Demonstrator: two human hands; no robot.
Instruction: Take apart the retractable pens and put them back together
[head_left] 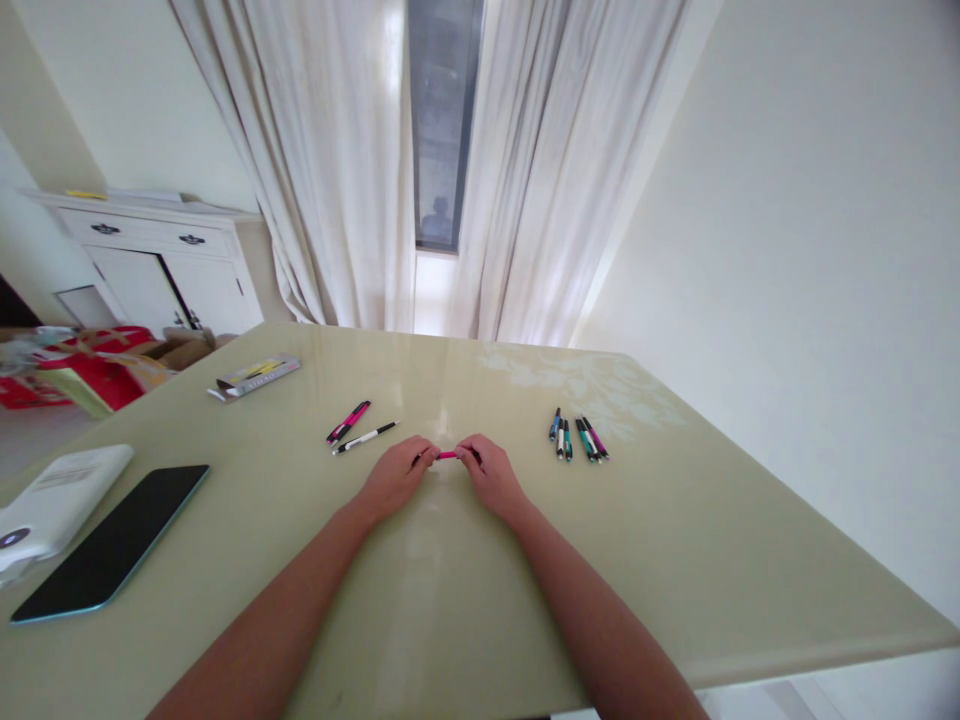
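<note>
A pink pen with dark ends lies crosswise between my hands, low over the table's middle. My left hand pinches one end of it, and my right hand pinches the other; the fingers hide both ends. Just left of my left hand are a white pen with black ends and a pink-and-black pen, where a second pen may lie alongside. Off to the right of my right hand, several pens in blue, white, teal and purple lie side by side in two small bunches.
The pale green table has an opened pen box at its far left. A black tablet or phone and a white device lie at the near left. Beyond stand curtains, a white cabinet and red bags.
</note>
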